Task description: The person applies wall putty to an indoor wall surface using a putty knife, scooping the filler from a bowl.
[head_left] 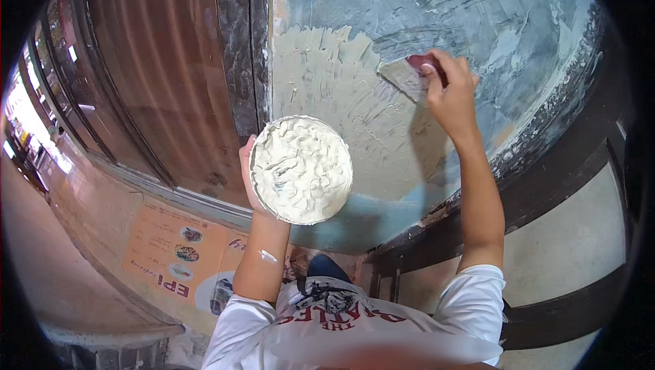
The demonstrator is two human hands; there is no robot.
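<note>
My left hand holds a round container heaped with creamy off-white paste, its fingers mostly hidden behind and under it. My right hand grips a wide scraper by its dark red handle, with the paste-smeared blade against the wall. Beige paste covers the lower left part of this blue-grey wall panel, with ragged edges and streaks. The container is held in front of the panel's lower left.
Dark reddish wooden panelling and a dark post stand left of the wall. An orange printed board lies low at the left. Dark framing with pale panels runs along the right. A bright opening shows at the far left.
</note>
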